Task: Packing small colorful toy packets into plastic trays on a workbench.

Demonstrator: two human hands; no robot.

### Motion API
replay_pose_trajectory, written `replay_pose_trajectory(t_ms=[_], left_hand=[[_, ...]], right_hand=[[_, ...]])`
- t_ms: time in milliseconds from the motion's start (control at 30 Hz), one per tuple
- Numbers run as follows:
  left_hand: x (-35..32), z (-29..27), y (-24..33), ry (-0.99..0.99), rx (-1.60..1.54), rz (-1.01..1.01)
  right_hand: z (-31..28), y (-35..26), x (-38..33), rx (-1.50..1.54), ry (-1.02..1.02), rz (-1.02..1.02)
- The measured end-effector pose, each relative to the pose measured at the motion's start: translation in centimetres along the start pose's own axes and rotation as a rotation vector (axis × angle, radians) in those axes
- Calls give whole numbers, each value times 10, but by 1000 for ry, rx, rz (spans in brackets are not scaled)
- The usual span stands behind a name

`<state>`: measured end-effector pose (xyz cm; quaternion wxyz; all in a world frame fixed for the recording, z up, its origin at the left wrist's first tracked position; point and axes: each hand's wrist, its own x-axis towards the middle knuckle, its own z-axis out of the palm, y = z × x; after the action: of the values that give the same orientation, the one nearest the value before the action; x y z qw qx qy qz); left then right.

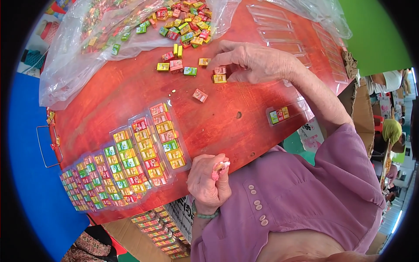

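My right hand [257, 63] reaches over the red table with its fingers apart. Its fingertips are at a small yellow box [204, 62], and a pink box [221, 70] and another yellow box [220, 78] lie beside the thumb. Another pink box [200, 95] lies alone nearer to me. My left hand [208, 183] is curled closed at the table's near edge, with something pink and white around a fingertip; whether anything is inside the fist is hidden. Next to it, a clear plastic tray [181, 148] holds a column of small red, yellow and green boxes.
More filled trays [126, 163] stand in rows to the left. A pile of loose boxes [187, 26] spills from a clear plastic bag [65, 70] at the back. Unfilled clear trays [279, 35] lie at the far right, and a short tray piece [279, 115] holds several boxes.
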<state>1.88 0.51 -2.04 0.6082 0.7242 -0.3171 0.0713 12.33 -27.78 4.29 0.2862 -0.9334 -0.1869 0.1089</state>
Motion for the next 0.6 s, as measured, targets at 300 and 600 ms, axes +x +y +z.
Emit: replay_pose_trajectory(t_ms=[300, 600], left_hand=[[2, 1, 1, 8, -11, 1], [3, 1, 3, -10, 19, -22]], right_hand=[[2, 0, 2, 19, -83, -61], [23, -7, 0, -25, 55, -35]])
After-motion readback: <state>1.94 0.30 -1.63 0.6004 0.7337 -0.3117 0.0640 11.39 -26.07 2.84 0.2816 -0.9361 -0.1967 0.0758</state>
